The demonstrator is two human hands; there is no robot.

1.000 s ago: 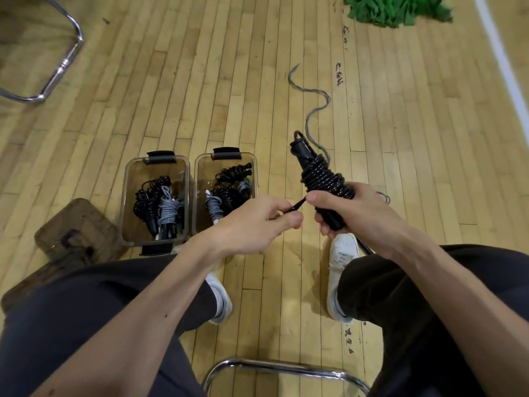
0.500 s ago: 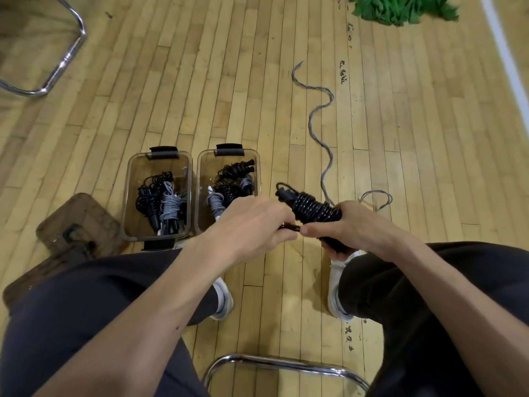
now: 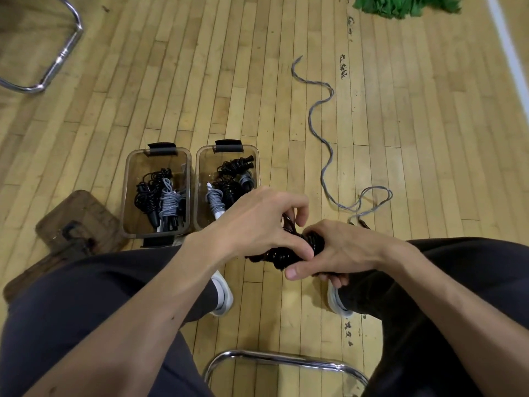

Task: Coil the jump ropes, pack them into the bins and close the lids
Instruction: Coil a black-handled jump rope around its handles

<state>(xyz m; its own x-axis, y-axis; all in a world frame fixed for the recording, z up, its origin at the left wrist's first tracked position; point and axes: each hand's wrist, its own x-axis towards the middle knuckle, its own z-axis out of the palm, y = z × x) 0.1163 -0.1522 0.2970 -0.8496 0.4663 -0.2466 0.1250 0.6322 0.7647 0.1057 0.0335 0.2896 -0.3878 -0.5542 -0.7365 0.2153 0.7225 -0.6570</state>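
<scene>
Both hands (image 3: pixel 300 242) grip the black coiled rope (image 3: pixel 282 255) (bins (image 3: pixel 160 156) open).

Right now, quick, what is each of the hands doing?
Left hand: closed, pinching the black jump rope.
Right hand: closed, gripping the same coiled rope.

The black jump rope (image 3: pixel 282 255): coil largely covered by the left grip (image 3: pixel 257 224) and right grip (image 3: pixel 340 247); handles cannot be made out. Right bin (image 3: pixel 229 151): near end hidden behind the left grip. Grey rope (image 3: pixel 323 144): near end runs out of sight at the right grip. Green cloth (image 3: pixel 406 5) and chair frame (image 3: pixel 61 53): cut off by the picture's edges.
</scene>
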